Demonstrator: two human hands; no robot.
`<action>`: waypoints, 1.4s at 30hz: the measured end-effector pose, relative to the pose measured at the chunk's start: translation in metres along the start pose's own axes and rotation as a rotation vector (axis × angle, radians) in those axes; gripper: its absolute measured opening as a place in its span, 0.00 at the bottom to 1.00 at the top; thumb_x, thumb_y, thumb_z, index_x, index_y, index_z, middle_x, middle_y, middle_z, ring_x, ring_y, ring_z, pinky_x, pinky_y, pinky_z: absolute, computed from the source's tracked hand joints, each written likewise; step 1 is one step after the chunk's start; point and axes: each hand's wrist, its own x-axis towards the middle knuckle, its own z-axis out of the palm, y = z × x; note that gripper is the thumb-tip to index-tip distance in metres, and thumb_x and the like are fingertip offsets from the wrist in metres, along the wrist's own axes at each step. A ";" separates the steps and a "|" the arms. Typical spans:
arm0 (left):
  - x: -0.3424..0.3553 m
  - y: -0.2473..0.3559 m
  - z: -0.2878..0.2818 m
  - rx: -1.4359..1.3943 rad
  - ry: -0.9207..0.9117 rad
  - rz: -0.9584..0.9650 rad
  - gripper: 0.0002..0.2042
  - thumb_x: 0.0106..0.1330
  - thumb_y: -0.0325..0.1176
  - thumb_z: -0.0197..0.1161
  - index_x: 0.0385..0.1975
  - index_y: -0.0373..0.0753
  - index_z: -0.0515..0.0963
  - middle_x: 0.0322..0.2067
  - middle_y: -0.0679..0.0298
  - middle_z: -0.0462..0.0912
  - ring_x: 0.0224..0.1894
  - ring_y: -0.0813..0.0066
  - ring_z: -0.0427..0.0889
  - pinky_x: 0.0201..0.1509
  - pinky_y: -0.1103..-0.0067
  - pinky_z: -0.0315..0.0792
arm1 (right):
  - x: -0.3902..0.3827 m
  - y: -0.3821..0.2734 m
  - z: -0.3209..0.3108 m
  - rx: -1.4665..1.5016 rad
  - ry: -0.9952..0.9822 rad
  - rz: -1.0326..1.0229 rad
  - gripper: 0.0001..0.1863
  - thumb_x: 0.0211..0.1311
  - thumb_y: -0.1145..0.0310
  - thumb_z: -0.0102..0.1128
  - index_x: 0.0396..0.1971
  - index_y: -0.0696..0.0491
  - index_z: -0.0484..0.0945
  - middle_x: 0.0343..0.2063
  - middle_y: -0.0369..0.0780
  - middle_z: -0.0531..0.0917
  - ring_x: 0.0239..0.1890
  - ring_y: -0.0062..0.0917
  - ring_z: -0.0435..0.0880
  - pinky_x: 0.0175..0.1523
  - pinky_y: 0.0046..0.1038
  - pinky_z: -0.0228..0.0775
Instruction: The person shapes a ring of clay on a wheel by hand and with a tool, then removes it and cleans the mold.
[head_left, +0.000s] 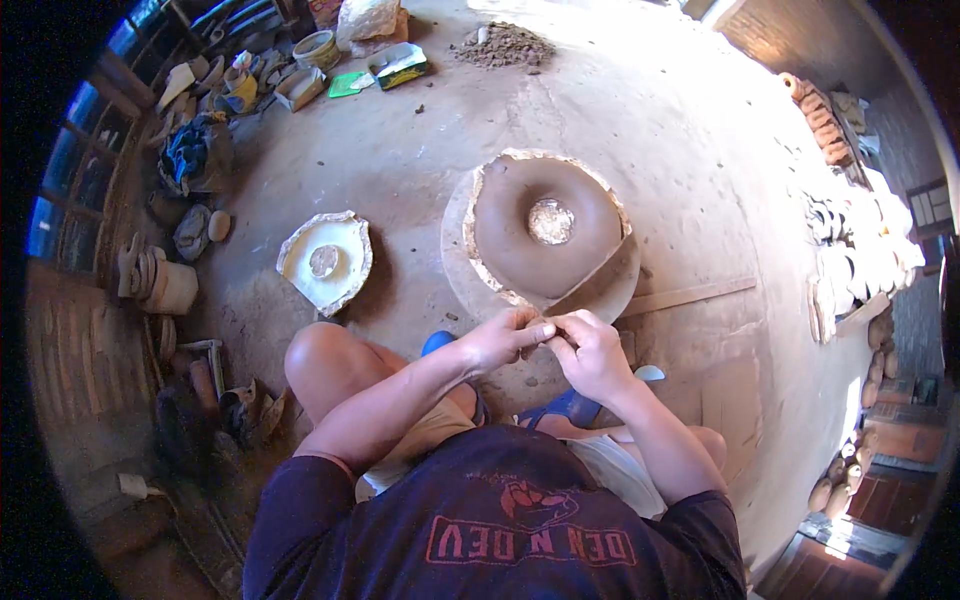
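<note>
My left hand (502, 340) and my right hand (592, 352) meet in front of me, thumbs and fingertips pinched together. Whatever lies between the fingers is too small or hidden to make out. Just beyond them is a plaster mould (470, 232) with a rough pale rim, lined with smooth brown clay (505, 225). A raised ring of clay surrounds a pale, crusted round centre (551, 222). The mould rests on a round grey board (622, 290), its near edge close to my fingers. To the left, a smaller white plaster mould (345, 240) lies on the floor, with a round knob in its middle.
A wooden strip (690, 296) lies right of the board. Crumbled clay (505, 48) is heaped at the back. Tubs and a green tray (348, 84) stand far left, near a white bucket (172, 287). Stacked pale pieces (850, 260) line the right side.
</note>
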 end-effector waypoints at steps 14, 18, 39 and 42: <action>0.036 -0.029 -0.002 0.058 1.260 0.145 0.27 0.79 0.42 0.56 0.64 0.23 0.65 0.61 0.36 0.74 0.66 0.40 0.72 0.70 0.58 0.66 | 0.109 0.033 -0.030 0.005 0.108 0.204 0.15 0.67 0.69 0.66 0.48 0.63 0.85 0.38 0.49 0.89 0.42 0.31 0.90 0.51 0.31 0.80; 0.032 -0.018 -0.009 0.041 1.202 0.199 0.24 0.78 0.39 0.57 0.64 0.26 0.66 0.61 0.37 0.74 0.66 0.40 0.73 0.70 0.60 0.67 | 0.148 0.045 -0.024 -0.121 0.015 0.198 0.15 0.67 0.64 0.65 0.45 0.59 0.87 0.40 0.50 0.90 0.44 0.39 0.90 0.53 0.35 0.80; 0.052 -0.028 -0.022 -0.385 1.007 0.334 0.21 0.81 0.41 0.56 0.61 0.31 0.68 0.58 0.50 0.77 0.60 0.63 0.76 0.67 0.70 0.68 | 0.200 0.067 0.009 -0.425 -0.286 0.174 0.15 0.59 0.69 0.58 0.41 0.57 0.90 0.41 0.55 0.88 0.47 0.48 0.88 0.59 0.41 0.79; 0.059 -0.015 -0.048 -0.441 0.958 0.377 0.21 0.81 0.41 0.56 0.63 0.31 0.66 0.60 0.54 0.76 0.62 0.66 0.75 0.68 0.70 0.67 | 0.197 0.072 0.005 -0.430 -0.322 0.165 0.16 0.62 0.69 0.57 0.44 0.58 0.89 0.43 0.54 0.88 0.49 0.48 0.87 0.60 0.40 0.78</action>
